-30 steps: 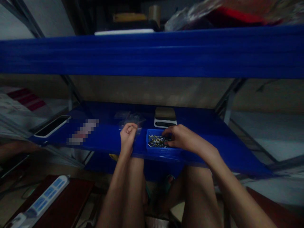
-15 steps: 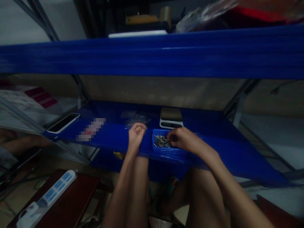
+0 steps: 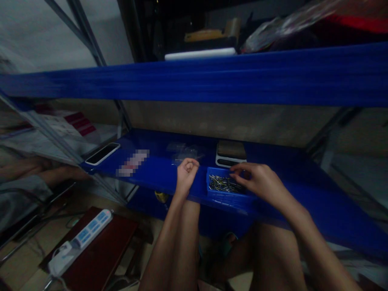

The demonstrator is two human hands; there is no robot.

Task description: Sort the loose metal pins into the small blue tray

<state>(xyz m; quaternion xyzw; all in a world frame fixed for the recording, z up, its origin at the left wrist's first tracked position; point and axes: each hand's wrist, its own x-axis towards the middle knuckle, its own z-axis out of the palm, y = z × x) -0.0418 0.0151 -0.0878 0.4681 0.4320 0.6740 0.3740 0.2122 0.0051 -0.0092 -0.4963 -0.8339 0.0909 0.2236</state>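
Observation:
A small blue bin (image 3: 212,191) of loose metal screws or nails (image 3: 224,184) sits near the shelf's front edge. Over its right side hovers my right hand (image 3: 257,178), thumb and forefinger apart, with nothing visible between them. My left hand (image 3: 186,173) is closed, fingers curled in and thumb pressed against them, left of the bin. Whatever it may hold is hidden. Clear plastic bags (image 3: 188,153) lie just behind my left hand. Behind the bin stands a small scale (image 3: 231,152) with a brownish top and a white front.
A phone (image 3: 103,154) and a blurred-out paper slip (image 3: 132,163) lie on the left of the blue shelf (image 3: 160,178). An upper blue shelf (image 3: 194,83) crosses overhead. At lower left, a power strip (image 3: 81,240) rests on a dark red stool (image 3: 100,258). Another person's arm (image 3: 57,176) shows far left.
My right hand has lifted from the screws or nails, and its fingers have spread. My left hand stays closed beside the bin. The whole view has shifted, so things appear further right.

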